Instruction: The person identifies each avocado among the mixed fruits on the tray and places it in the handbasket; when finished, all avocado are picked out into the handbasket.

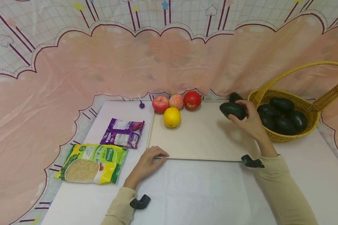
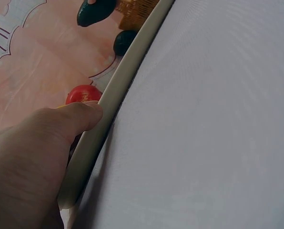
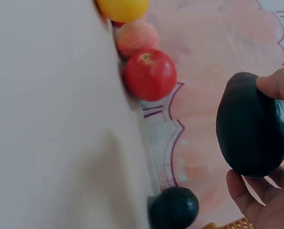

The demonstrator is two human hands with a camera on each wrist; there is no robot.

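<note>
My right hand (image 1: 252,122) holds a dark green avocado (image 1: 232,111) above the right part of the cream tray (image 1: 202,142). In the right wrist view, thumb and fingers grip this avocado (image 3: 254,126) from opposite sides. Behind it, a second avocado (image 1: 235,97) sits at the tray's back right, partly hidden. My left hand (image 1: 150,161) rests on the tray's front left corner; in the left wrist view its thumb lies against the rim (image 2: 114,98). On the tray's back left are a pink-red apple (image 1: 160,104), a peach (image 1: 176,102), a red round fruit (image 1: 192,100) and a yellow fruit (image 1: 172,117).
A yellow wicker basket (image 1: 287,137) with a tall handle stands right of the tray, with several avocados (image 1: 285,125) inside. To the left lie a purple packet (image 1: 123,132), a yellow-green Knorr bag (image 1: 91,164) and a small purple lollipop (image 1: 141,104). A patterned curtain hangs behind.
</note>
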